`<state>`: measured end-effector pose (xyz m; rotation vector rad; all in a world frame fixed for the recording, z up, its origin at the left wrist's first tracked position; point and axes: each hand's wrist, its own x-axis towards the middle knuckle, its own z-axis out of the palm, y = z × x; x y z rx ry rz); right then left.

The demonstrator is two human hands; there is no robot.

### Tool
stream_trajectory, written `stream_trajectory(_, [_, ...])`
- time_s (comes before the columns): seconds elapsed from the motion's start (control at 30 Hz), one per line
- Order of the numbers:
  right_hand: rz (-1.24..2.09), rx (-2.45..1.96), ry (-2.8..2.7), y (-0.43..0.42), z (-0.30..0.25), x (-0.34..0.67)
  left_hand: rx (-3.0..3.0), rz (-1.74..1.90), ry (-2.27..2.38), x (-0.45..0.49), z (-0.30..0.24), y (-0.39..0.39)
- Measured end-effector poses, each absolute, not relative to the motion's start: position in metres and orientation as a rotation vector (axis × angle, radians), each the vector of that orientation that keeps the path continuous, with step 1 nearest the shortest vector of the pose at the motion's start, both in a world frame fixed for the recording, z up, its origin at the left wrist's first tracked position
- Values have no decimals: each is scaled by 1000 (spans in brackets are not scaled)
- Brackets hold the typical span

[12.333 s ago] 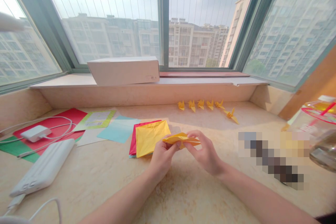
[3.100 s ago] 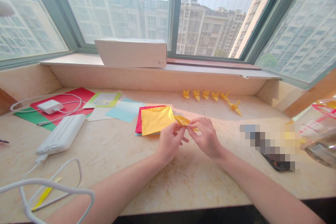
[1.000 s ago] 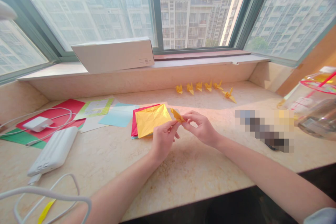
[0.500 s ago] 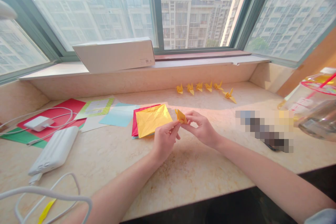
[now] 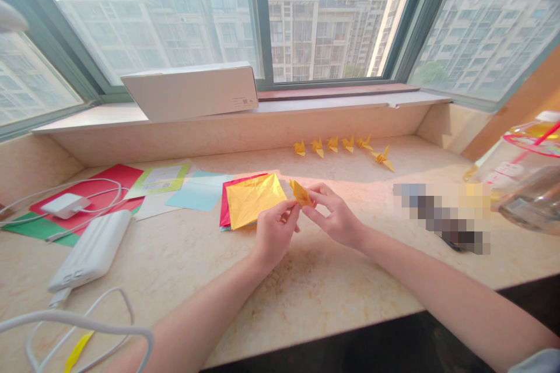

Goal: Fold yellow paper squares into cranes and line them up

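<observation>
A small folded piece of yellow origami paper (image 5: 301,193) is held up between both my hands over the stone counter. My left hand (image 5: 276,232) pinches its lower left side with thumb and fingertips. My right hand (image 5: 335,215) grips it from the right, fingers behind and thumb below. Just left of the hands lies a stack of yellow foil paper (image 5: 251,198), with red sheets showing under it. Several finished yellow paper cranes (image 5: 332,144) stand in a row towards the back, and one crane (image 5: 383,159) sits apart at the right end.
On the left are a white power bank (image 5: 94,250), a charger (image 5: 65,206) with cables, and coloured sheets (image 5: 199,191). A white box (image 5: 192,90) stands on the window sill. At the right are a blurred-out object (image 5: 441,218) and a clear plastic container (image 5: 503,169).
The folded yellow paper has turned slightly in my fingers, and a narrow point now shows at its upper left. Both hands stay nearly in place.
</observation>
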<state>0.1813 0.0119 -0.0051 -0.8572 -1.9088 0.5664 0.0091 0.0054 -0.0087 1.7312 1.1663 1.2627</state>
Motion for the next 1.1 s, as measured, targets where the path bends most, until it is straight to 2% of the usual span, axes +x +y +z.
stream_trajectory(0.47, [640, -996, -1592, 8, -13, 173, 1724, 1248, 1162, 8, -6, 6])
stream_trajectory(0.73, [482, -852, -1812, 5, -10, 171, 1558, 1277, 1206, 8, -5, 9])
stream_trajectory(1.1, [583, -919, -1739, 17, -15, 179, 1663, 1230, 1177, 9, -11, 8])
